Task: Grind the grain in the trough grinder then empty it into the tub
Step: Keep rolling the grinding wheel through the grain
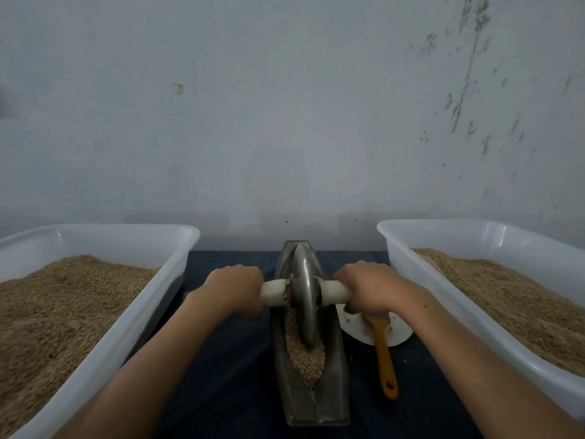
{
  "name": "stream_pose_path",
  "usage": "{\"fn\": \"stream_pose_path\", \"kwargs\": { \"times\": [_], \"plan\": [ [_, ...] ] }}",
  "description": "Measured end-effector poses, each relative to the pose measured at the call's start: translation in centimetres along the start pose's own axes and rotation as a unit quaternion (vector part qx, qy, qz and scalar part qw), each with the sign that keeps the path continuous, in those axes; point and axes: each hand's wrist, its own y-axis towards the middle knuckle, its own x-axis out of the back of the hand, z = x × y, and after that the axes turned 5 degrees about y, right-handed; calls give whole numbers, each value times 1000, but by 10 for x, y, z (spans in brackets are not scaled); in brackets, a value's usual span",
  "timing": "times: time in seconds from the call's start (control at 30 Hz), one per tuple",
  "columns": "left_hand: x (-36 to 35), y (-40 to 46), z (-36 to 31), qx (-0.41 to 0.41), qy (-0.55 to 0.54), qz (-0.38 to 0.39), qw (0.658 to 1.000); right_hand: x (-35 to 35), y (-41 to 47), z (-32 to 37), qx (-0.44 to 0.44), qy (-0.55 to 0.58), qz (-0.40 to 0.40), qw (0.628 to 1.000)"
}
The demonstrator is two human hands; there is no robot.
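Dark cloth [228, 359]: wheel [304, 299] between gripping hands.

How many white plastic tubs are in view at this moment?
2. One tub stands left of the trough grinder, one tub right of it; both hold grain. Each runs off the frame edge, and more could sit out of view.

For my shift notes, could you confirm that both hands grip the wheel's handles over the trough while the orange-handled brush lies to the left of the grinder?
Not quite: the orange-handled brush lies to the right of the trough, as the head view shows. The rest holds: the left hand and right hand each grip a handle of the wheel.
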Motion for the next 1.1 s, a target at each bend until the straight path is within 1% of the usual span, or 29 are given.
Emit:
{"fn": "stream_pose_path", "kwargs": {
  "times": [0.07, 0.1, 0.2, 0.27, 0.33, 0.4, 0.47, 0.5, 0.53, 0.6, 0.7, 0.77, 0.83, 0.9, 0.97, 1.03, 1.1],
  "plan": [
    [2, -1, 1, -7, -17, 38, 999, 3, 0, 0, -4, 12, 36, 999],
    [2, -1, 1, -7, -17, 41, 999, 4, 0, -1, -7, 20, 48, 999],
    [2, -1, -2, 2, 11, 2, 1000, 1, 1, -1, -14, 34, 44, 998],
    [-2, 1, -3, 10, 27, -56, 998, -4, 2, -2, -13, 27, -4, 1000],
    [-8, 4, -4, 19, 19, -119, 992, -11, 4, -1, -8, 9, -87, 996],
    [-13, 5, -4, 27, -2, -167, 986, -19, 7, 1, -7, -9, -171, 985],
    [-15, 5, -3, 28, -12, -181, 983, -24, 10, 2, -1, -19, -224, 974],
    [-15, 5, -3, 26, -12, -176, 984, -24, 10, 3, 0, -20, -230, 973],
    [-15, 6, -2, 23, -11, -163, 986, -23, 9, 3, -1, -21, -220, 975],
    [-11, 5, -1, 15, -5, -125, 992, -16, 7, 1, 0, -18, -165, 986],
    [-4, 4, 0, -2, 6, -45, 999, -4, 2, -1, 4, -4, -45, 999],
    [0, 1, 1, -12, -2, 13, 1000, 2, -1, 0, -5, 22, 32, 999],
    [2, 0, 2, -17, -13, 45, 999, 4, -2, 0, -11, 37, 62, 997],
    [2, -1, 0, -12, -8, 33, 999, 3, -3, 1, -15, 35, 54, 998],
    [0, -1, -1, -1, 5, -6, 1000, 1, -1, 2, -17, 23, 23, 999],
    [-3, 1, -2, 13, 13, -54, 998, -4, 1, 3, -11, 0, -39, 999],
    [-7, 2, -4, 27, 6, -101, 994, -10, 3, 4, -9, -6, -119, 993]
  ]
}}
